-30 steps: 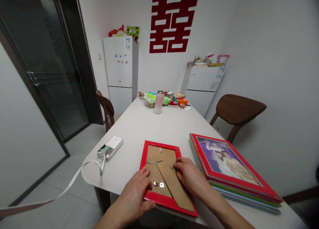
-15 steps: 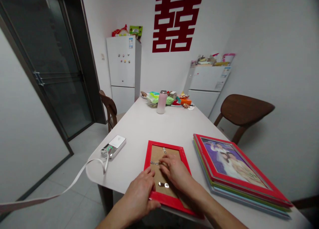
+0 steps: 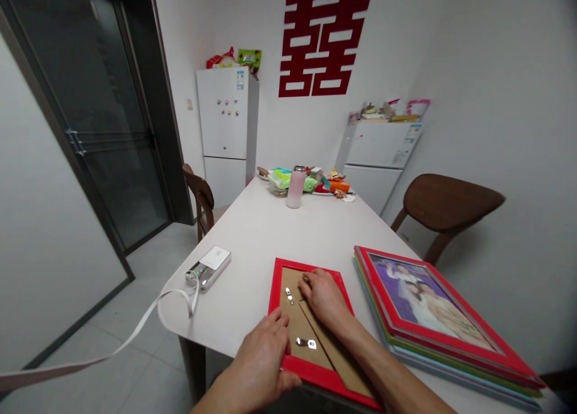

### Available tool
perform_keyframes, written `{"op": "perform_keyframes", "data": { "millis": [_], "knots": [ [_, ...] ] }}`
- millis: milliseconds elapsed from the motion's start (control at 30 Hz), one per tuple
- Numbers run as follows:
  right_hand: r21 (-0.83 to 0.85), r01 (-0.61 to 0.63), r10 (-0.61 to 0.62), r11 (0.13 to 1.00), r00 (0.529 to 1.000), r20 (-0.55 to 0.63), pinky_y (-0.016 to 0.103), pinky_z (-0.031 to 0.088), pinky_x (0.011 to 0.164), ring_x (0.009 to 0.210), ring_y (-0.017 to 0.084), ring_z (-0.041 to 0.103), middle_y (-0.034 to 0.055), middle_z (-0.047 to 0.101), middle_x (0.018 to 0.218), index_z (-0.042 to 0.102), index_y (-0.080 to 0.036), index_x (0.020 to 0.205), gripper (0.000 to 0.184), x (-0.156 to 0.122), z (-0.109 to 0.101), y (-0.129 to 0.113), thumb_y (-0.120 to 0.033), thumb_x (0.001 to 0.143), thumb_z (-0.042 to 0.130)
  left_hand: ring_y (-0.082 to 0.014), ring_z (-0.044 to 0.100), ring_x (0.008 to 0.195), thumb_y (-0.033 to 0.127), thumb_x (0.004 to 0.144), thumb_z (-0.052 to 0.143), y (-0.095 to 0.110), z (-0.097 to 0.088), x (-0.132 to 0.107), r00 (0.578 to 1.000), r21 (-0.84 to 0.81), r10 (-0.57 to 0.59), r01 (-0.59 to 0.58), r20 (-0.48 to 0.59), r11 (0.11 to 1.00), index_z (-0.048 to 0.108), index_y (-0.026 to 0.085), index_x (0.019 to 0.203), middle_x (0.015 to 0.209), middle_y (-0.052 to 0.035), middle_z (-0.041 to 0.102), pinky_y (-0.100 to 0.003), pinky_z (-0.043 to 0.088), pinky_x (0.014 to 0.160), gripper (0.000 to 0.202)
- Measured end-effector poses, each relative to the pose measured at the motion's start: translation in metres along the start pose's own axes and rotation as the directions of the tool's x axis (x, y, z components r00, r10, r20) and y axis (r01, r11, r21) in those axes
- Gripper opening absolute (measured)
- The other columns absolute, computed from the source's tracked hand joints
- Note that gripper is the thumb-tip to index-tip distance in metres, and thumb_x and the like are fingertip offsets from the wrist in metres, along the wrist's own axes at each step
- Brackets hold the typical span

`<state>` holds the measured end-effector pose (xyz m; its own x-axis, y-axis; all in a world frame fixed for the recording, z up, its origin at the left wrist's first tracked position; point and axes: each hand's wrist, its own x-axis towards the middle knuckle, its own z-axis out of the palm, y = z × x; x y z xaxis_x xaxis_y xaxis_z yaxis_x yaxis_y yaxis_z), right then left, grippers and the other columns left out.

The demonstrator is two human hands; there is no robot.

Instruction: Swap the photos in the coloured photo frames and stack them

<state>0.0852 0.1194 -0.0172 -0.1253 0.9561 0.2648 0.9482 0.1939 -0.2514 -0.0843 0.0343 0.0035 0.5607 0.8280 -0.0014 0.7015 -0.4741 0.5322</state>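
Red picture frame (image 3: 324,383) lies face down on the bench (image 3: 243,234), just beside a stack of framed photos (image 3: 433,309). Left grip (image 3: 259,360) sits on its lower left corner, clamped or not I cannot tell; right grip (image 3: 324,297) lies open on the cardboard backing (image 3: 297,330), near 2 metal tabs (image 3: 306,343)

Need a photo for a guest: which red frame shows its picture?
The top frame of the stack on the right: it lies face up, showing a photo. The other red frame lies face down, its brown backing showing.
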Motion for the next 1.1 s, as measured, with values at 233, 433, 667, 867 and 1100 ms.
{"op": "perform_keyframes", "data": {
  "millis": [233,433,667,867,1100],
  "knots": [
    [-0.032,-0.066,0.066,0.997,0.998,-0.013,0.028,0.033,0.075,0.083,0.018,0.048,0.0091,0.057,0.084,0.063,-0.017,0.092,0.029,0.009,0.004,0.011,-0.023,0.079,0.038,-0.0259,0.025,0.121,0.024,0.053,0.074,0.001,-0.001,0.003,1.0,0.0,-0.013,0.013,0.022,1.0,0.053,0.013,0.093,0.127,-0.0142,0.038,-0.038,0.026,0.099,0.047],
    [0.003,-0.043,0.043,0.999,0.999,-0.006,0.026,0.033,0.076,0.085,0.018,0.048,0.0084,0.057,0.091,0.058,-0.016,0.102,0.032,-0.003,-0.011,0.002,-0.024,0.078,0.039,-0.0248,0.024,0.122,0.025,0.053,0.073,-0.004,0.004,0.002,1.0,-0.013,-0.011,0.011,-0.008,1.0,0.053,0.015,0.089,0.128,-0.0129,0.038,-0.038,0.026,0.098,0.043],
    [0.091,-0.033,0.019,0.995,0.988,0.153,0.028,0.037,0.073,0.083,0.02,0.05,0.008,0.055,0.088,0.056,-0.019,0.101,0.039,-0.06,-0.039,-0.002,-0.037,0.066,0.052,-0.0234,0.023,0.123,0.024,0.054,0.072,-0.005,0.006,-0.001,0.999,-0.047,0.001,-0.002,-0.032,0.999,0.052,0.018,0.091,0.13,-0.0111,0.035,-0.039,0.024,0.099,0.042],
    [0.158,-0.087,0.068,0.983,0.99,0.122,0.028,0.038,0.076,0.084,0.019,0.052,0.0094,0.058,0.089,0.056,-0.013,0.102,0.041,-0.056,-0.052,-0.005,-0.023,0.063,0.048,-0.0228,0.027,0.121,0.022,0.06,0.065,-0.003,0.003,0.0,0.987,-0.261,-0.075,0.037,-0.139,0.965,0.039,0.015,0.116,0.133,-0.0122,0.028,-0.036,0.024,0.1,0.063],
    [0.27,-0.007,-0.007,0.963,0.999,0.051,0.028,0.04,0.074,0.083,0.019,0.052,0.0071,0.057,0.088,0.06,-0.018,0.095,0.034,-0.044,-0.083,-0.04,-0.029,0.064,0.05,-0.0198,0.052,0.101,0.022,0.076,0.04,-0.002,-0.012,0.013,0.92,-0.799,-0.253,-0.096,-0.298,0.593,0.035,0.016,0.115,0.113,-0.0071,0.054,-0.032,0.044,0.082,0.039]
  ]
}}
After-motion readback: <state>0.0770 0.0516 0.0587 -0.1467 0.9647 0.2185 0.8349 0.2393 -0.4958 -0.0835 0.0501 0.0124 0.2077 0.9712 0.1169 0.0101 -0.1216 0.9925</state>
